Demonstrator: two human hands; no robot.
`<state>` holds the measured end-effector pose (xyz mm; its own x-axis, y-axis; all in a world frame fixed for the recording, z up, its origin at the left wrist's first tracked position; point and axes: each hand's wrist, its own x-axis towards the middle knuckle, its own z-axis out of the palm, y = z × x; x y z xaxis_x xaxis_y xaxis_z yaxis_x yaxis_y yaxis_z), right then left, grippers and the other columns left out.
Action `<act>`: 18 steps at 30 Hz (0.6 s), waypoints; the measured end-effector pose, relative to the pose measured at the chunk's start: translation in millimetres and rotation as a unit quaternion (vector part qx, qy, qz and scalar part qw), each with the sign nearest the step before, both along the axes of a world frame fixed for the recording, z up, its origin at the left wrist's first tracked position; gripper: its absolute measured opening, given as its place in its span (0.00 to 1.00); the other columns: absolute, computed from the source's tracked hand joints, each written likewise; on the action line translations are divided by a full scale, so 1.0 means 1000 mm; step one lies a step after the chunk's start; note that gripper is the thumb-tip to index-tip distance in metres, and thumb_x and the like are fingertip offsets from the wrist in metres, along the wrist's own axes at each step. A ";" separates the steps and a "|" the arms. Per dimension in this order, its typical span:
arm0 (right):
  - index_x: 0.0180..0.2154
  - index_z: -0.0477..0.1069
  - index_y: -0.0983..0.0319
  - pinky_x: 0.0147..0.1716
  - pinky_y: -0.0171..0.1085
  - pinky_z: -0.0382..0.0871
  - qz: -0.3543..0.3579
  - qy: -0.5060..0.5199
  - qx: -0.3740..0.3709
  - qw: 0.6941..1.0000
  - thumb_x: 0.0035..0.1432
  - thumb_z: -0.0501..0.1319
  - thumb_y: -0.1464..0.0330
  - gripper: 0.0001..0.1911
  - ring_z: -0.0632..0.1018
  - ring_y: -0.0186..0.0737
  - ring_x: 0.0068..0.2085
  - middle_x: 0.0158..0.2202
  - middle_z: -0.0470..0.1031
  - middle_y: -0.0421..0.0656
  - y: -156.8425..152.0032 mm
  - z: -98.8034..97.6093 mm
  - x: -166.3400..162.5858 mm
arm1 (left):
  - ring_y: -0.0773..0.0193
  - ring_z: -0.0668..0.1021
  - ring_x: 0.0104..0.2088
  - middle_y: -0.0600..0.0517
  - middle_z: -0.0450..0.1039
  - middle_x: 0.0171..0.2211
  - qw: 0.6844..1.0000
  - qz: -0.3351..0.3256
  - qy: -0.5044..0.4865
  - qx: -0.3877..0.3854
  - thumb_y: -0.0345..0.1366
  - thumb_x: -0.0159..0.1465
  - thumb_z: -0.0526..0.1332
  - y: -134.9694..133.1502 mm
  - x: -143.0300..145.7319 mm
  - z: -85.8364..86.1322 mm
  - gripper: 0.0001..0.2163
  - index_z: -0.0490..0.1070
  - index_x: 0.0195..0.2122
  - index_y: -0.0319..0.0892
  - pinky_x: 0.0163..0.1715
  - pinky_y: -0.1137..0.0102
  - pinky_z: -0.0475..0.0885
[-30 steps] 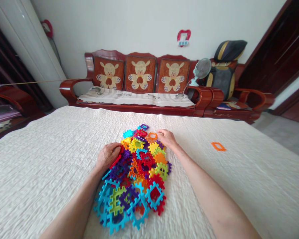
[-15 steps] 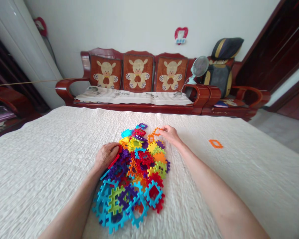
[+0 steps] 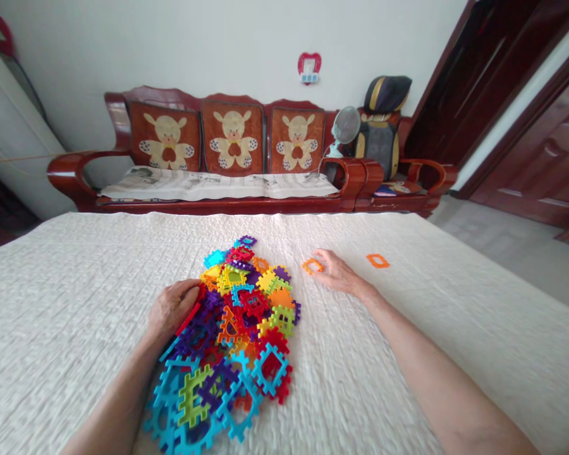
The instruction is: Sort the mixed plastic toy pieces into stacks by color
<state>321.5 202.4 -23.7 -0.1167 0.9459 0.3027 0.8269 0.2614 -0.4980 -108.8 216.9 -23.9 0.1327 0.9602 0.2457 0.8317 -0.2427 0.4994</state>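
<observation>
A heap of colourful notched plastic building pieces [image 3: 253, 303] lies on the white quilted cover in front of me. At the heap's left edge, my left hand [image 3: 174, 306] is closed around a red notched piece [image 3: 189, 316]; its fingertips are partly hidden. Right of the heap, my right hand [image 3: 337, 272] pinches an orange notched frame piece [image 3: 313, 266] by its edge, low over the cover. Farther right, a second orange frame piece [image 3: 377, 261] lies flat by itself, apart from the hand.
The white quilted cover [image 3: 95, 272] spreads over the whole table. Behind it stands a red wooden sofa [image 3: 218, 206] with teddy bear cushions [image 3: 234, 138]. A small fan [image 3: 346, 125] and a chair with a dark seat cover [image 3: 378, 148] are at the back right.
My right hand has drawn the orange frame piece away from the heap, to the right and toward the lone orange one. My left hand stays at the heap's left edge. The view has turned right.
</observation>
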 end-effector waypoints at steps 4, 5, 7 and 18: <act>0.53 0.67 0.64 0.52 0.45 0.66 -0.055 -0.077 0.022 0.995 0.53 0.63 0.64 0.25 0.73 0.48 0.50 0.48 0.73 0.52 0.000 0.000 -0.016 | 0.54 0.80 0.45 0.51 0.80 0.44 1.000 0.003 0.003 -0.008 0.49 0.61 0.49 0.000 0.001 0.003 0.21 0.79 0.42 0.47 0.44 0.66 0.73; 0.51 0.68 0.64 0.51 0.44 0.66 -0.065 -0.085 0.021 0.994 0.53 0.63 0.64 0.23 0.74 0.47 0.48 0.45 0.73 0.51 0.000 0.000 -0.019 | 0.54 0.80 0.44 0.51 0.80 0.44 1.000 0.001 0.003 -0.007 0.49 0.61 0.50 0.001 0.001 0.003 0.21 0.79 0.41 0.47 0.44 0.66 0.73; 0.48 0.70 0.63 0.48 0.41 0.67 -0.086 -0.077 0.017 0.993 0.54 0.62 0.63 0.19 0.74 0.45 0.45 0.42 0.74 0.48 0.001 0.000 -0.022 | 0.53 0.80 0.44 0.50 0.80 0.44 1.000 -0.004 0.001 -0.003 0.49 0.60 0.51 0.002 -0.002 0.001 0.20 0.79 0.41 0.48 0.43 0.65 0.74; 0.52 0.66 0.63 0.53 0.43 0.64 -0.410 -0.059 0.056 0.909 0.54 0.60 0.65 0.23 0.71 0.48 0.51 0.48 0.70 0.51 -0.004 0.020 0.068 | 0.43 0.80 0.46 0.49 0.80 0.45 0.999 0.014 -0.008 -0.029 0.52 0.59 0.51 0.003 -0.006 0.001 0.19 0.77 0.39 0.51 0.45 0.52 0.76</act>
<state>390.0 198.4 -3.8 0.5753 0.6940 0.4328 0.8123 -0.4231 -0.4014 -114.8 219.5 -22.5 0.1021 0.9762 0.1912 0.8291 -0.1897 0.5259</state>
